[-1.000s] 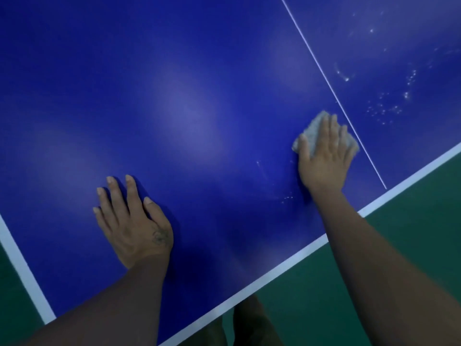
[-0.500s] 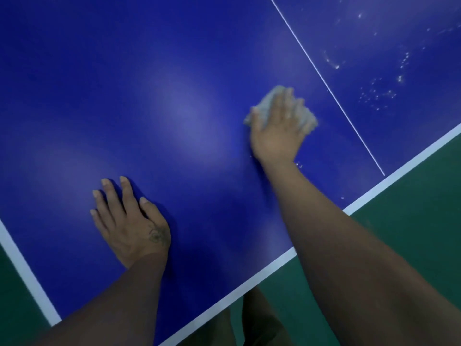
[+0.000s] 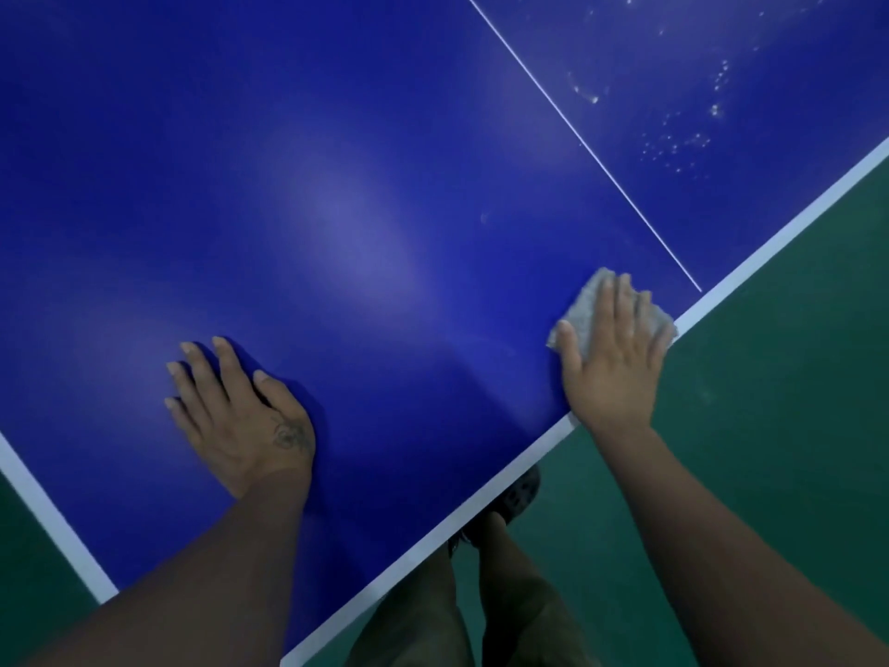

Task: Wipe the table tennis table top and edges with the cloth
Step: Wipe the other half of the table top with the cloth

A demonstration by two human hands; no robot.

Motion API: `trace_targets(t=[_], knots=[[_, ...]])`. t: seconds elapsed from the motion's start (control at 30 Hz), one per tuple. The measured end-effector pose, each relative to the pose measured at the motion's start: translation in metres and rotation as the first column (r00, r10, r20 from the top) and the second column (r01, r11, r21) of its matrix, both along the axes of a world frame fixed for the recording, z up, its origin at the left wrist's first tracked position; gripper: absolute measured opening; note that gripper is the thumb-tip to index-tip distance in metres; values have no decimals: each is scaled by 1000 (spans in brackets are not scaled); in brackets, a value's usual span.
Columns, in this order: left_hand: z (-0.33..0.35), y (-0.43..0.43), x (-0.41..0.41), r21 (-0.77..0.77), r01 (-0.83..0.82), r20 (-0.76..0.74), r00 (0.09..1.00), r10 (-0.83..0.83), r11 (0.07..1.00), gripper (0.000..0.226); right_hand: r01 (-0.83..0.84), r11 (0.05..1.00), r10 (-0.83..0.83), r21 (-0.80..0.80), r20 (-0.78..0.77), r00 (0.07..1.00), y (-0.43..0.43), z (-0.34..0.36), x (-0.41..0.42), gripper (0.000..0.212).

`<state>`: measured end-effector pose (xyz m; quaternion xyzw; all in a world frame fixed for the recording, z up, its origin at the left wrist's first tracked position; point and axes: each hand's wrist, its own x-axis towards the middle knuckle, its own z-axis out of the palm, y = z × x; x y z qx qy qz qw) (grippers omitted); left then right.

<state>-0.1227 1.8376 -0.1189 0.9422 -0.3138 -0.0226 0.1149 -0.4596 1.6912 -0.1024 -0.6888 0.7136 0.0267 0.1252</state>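
The blue table tennis table (image 3: 365,195) fills most of the view, with white border lines along its near edge and a thin white centre line. My right hand (image 3: 613,358) lies flat with straight fingers on a folded grey cloth (image 3: 579,312), pressing it onto the table right at the white near edge. My left hand (image 3: 240,411) rests flat on the blue surface to the left, fingers spread and holding nothing. White specks and droplets (image 3: 683,137) dot the table half beyond the centre line at the upper right.
Green floor (image 3: 769,426) lies beyond the table's near edge on the right and at the lower left corner. My legs and a dark shoe (image 3: 517,498) stand below the table edge at the bottom centre.
My right hand has dragged the cloth from the middle of the table back down and right to the white near edge. The left hand has stayed planted in the same spot.
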Motion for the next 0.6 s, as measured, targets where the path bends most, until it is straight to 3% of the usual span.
trace_targets(t=[0.13,0.23,0.33,0.47,0.6], knots=[[-2,1,1,13,20,9,1000,-20,1000,59,93,996,-94,5,13,996,-2,-2,15,78],[-2,1,0,4,23,13,1000,-23,1000,59,63,998,-63,-28,18,998,-20,-5,64,77],[0,1,0,3,30,15,999,-30,1000,60,-170,983,173,-74,37,984,-12,-6,134,77],[6,1,-1,-5,31,-4,1000,-31,999,58,-516,838,537,-177,102,837,48,-10,178,74],[10,2,-3,-68,55,-21,998,-56,996,52,-531,819,560,-217,99,823,65,-15,110,74]])
